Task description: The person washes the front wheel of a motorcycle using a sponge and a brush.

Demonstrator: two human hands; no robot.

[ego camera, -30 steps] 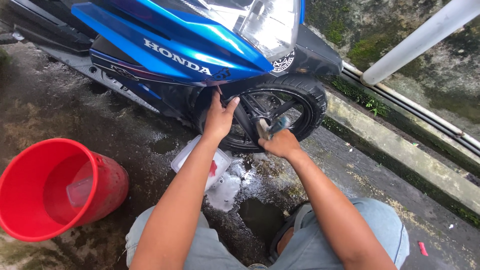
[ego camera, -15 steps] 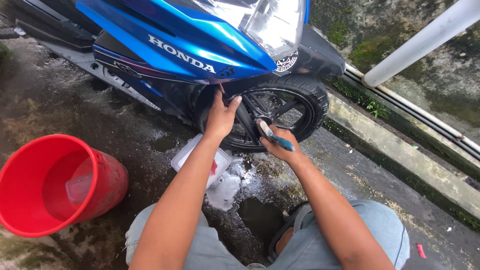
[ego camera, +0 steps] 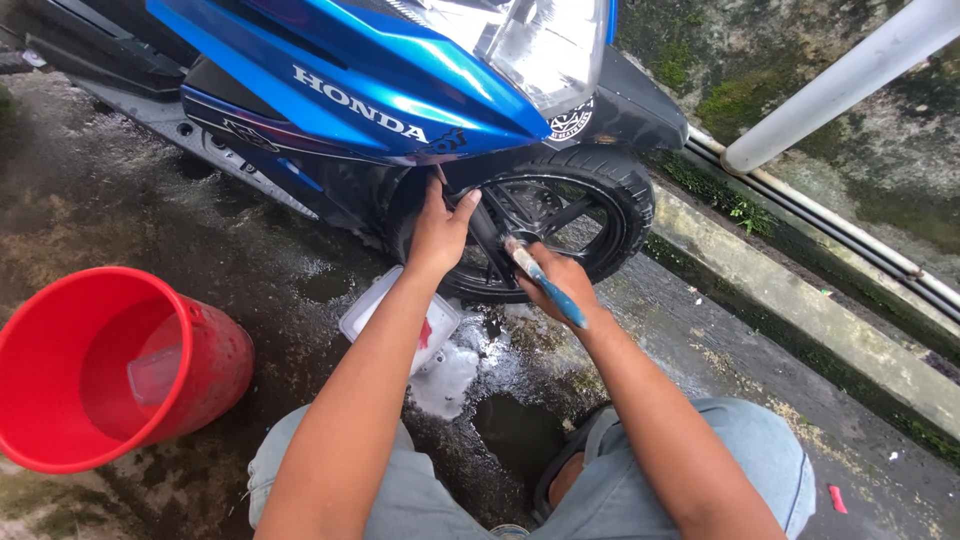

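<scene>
Right at the front wheel point(ego camera: 545, 225) of the blue scooter point(ego camera: 380, 90), the right hand point(ego camera: 560, 285) has its fingers clenched around a small brush with a blue handle point(ego camera: 545, 280), the pale bristle end tilted up and left against the black spokes, the handle running down across the knuckles. The left hand point(ego camera: 440, 225) is up on the wheel just beside it, fingers wrapped over a dark part near the hub, thumb spread toward the spokes; it grips the bike and carries no tool. Both forearms stretch forward from a crouch, knees in light blue jeans at the bottom edge. Below the left wrist, on the wet concrete floor point(ego camera: 250, 270), lies a white rectangular tray point(ego camera: 372, 315) with a red mark on it, and soapy foam point(ego camera: 450, 375) spreads just beside it. Farther left stands a red bucket point(ego camera: 215, 365), well apart from the wheel, with a clear plastic cup point(ego camera: 155, 370) inside. To the right, a concrete kerb point(ego camera: 800, 320) runs past the tyre, and a white pipe point(ego camera: 850, 75) slants overhead.
</scene>
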